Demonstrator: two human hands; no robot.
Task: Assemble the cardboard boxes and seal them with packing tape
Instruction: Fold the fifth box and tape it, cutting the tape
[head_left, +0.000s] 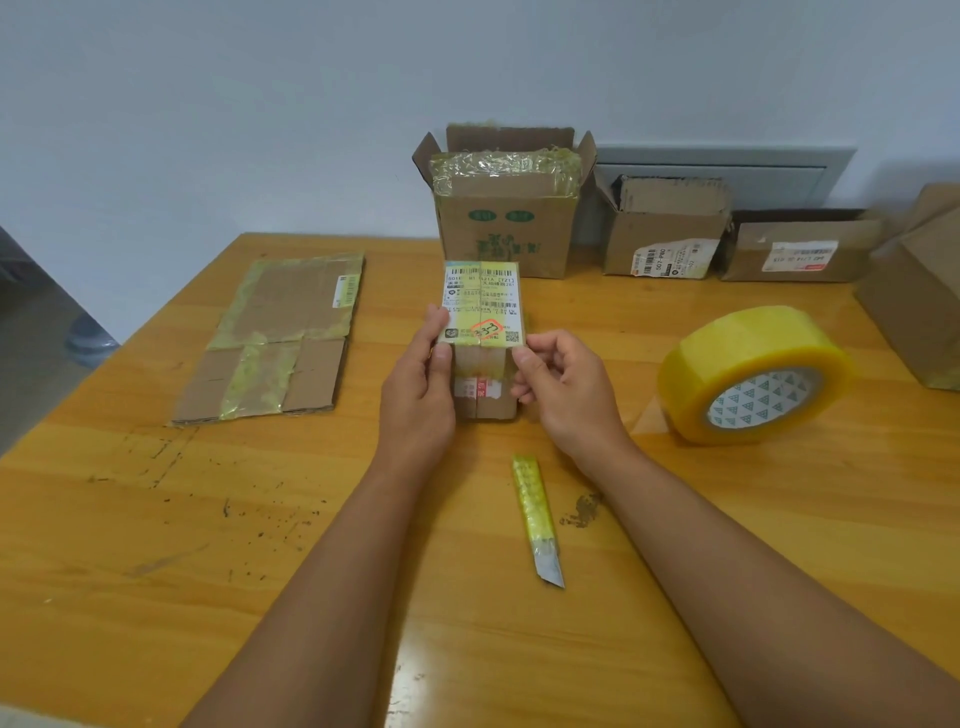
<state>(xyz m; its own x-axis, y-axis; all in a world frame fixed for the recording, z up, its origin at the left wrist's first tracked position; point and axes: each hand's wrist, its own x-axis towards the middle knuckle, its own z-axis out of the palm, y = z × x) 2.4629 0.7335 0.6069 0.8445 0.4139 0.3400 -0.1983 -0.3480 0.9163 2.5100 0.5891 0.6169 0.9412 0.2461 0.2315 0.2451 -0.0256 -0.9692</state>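
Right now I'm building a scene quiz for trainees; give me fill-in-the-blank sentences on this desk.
1. Both hands grip the small ____ bearing a shipping label.
2. The tape roll lies to the person's ____.
3. The utility knife lies ____ the forearms.
4. The flattened cardboard lies on the ____ side.

Missing: box; right; between; left

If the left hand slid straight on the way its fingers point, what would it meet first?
Probably the tall open box at the table's back edge. The left hand points away along the small box it holds; depth is unclear.
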